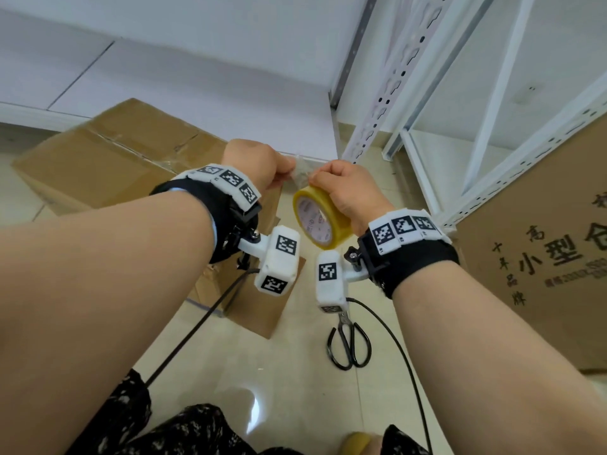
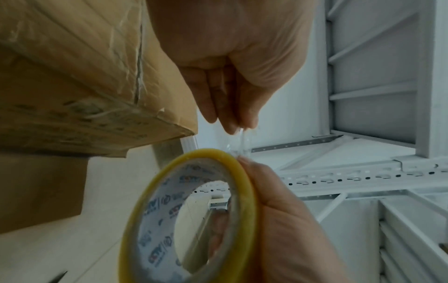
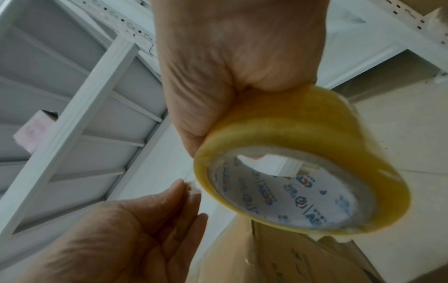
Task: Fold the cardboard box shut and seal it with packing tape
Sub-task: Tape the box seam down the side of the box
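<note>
Both hands [image 1: 305, 178] (fingertips hidden) on tape roll [image 1: 320, 221]

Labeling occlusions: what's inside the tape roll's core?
A printed white liner lines the tape roll. Right hand fingers pass through the core, partly visible in the left wrist view; their tips are hidden.

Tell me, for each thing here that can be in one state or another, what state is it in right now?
Cardboard box: flaps folded shut, clear tape along the top seam.
Tape roll: held up off the floor, a short clear end pulled free.
Right hand: grips the roll.
Left hand: pinches the free tape end.
Scissors: on the floor, untouched; blades hidden.
Printed carton: standing against the white shelving.
</note>
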`<state>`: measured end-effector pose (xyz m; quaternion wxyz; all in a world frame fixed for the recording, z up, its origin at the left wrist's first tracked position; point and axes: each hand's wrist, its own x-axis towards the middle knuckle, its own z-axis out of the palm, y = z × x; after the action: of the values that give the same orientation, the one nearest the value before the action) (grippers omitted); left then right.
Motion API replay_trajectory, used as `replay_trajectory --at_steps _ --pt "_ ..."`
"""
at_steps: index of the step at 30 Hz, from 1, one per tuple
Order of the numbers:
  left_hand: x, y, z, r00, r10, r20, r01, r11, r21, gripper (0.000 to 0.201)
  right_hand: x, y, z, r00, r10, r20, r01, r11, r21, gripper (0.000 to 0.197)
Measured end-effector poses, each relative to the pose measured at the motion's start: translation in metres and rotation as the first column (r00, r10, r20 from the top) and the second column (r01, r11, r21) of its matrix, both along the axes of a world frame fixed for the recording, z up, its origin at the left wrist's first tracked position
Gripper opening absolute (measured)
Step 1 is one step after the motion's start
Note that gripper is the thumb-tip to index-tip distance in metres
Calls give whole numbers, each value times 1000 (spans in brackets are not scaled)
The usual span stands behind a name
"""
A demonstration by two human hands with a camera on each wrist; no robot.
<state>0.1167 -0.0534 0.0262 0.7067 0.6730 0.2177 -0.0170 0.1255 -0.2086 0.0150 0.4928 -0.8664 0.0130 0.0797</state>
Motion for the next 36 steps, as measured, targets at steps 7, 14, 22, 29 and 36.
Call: replay_trajectory --at_steps 7,14,22,29,36 --pt "0 10 0 991 -122 48 112 977 180 19 5 -5 14 996 80 45 -73 987 -140 7" --pt "0 9 -5 940 -335 -60 335 882 330 50 4 -9 -1 983 180 21 -171 957 -233 12" --pt "-6 10 -14 844 -534 -49 495 742 452 57 6 -11 -3 987 158 -24 -159 959 -236 18" --pt "-3 6 -23 885 -465 -22 402 739 541 26 5 -12 -4 983 180 -34 -183 951 -249 22" --pt "1 7 -8 976 -214 48 181 910 374 13 3 -14 -15 970 242 -21 -243 963 -115 19"
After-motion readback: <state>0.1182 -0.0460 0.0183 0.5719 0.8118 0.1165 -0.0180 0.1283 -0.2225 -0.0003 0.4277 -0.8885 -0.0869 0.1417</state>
